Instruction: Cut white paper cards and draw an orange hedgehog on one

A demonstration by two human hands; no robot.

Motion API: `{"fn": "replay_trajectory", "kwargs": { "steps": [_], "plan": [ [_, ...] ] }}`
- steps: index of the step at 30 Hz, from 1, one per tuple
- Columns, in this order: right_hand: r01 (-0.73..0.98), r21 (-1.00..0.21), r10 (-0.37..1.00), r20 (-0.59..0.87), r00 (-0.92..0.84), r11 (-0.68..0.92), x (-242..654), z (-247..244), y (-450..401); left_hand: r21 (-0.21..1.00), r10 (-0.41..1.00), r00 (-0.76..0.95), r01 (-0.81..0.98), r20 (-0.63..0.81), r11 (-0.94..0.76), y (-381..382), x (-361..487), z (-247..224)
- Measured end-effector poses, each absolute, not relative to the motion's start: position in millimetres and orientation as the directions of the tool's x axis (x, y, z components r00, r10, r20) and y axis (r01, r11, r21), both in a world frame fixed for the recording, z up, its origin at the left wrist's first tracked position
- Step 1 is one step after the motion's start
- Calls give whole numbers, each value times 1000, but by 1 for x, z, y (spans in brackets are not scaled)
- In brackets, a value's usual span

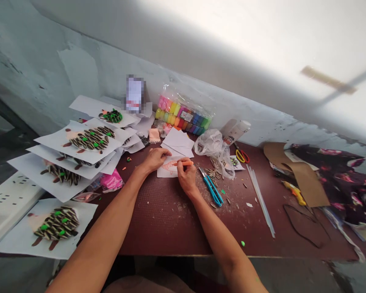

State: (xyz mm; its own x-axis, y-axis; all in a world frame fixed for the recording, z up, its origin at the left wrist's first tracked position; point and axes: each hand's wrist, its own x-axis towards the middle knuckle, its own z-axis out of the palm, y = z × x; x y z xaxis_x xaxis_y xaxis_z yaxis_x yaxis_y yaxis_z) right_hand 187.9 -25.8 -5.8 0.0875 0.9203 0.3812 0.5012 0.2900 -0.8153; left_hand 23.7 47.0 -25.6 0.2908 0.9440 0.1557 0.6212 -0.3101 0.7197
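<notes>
Your bench (158,232) is a dark reddish-brown board with a dimpled top, scattered with crumbs and seed husks, and its far edge runs along a pale, peeling wall (79,69). Both your forearms reach in from the near edge, angling toward the middle.

Your right hand (186,176) is clenched on an orange marker (184,163), its tip on a sheet with an orange fish drawing (167,169). That sheet lies near the middle of the bench, toward the far edge. Your left hand (155,159) holds nothing: its grip is released, with the fingers curved and resting on the white paper just beside the drawing.

Right of your hands lie blue-handled scissors (211,189), touching a small heap of sunflower seed husks (215,173). A crumpled plastic bag (213,148) sits just beyond, with red-and-yellow scissors (242,156) further along the far edge. Clear glue sticks (260,199) lie toward the right, near brown cardboard (308,179) and a dark floral cloth (332,171).

Along the far edge, a clear packet of rainbow modelling clay (183,112) leans on the wall. Off the left edge, 5 paper sheets overlap, each bearing striped seeds dotted with green clay, such as the sheet (91,138) nearest your left hand.
</notes>
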Motion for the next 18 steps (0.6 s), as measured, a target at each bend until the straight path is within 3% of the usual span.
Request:
{"fn": "replay_trajectory", "kwargs": {
  "steps": [18],
  "plan": [
    [624,-728,923,383,26,284,190,-22,-29,713,939,317,629,130,-311,48,21,-30]
  ]
}}
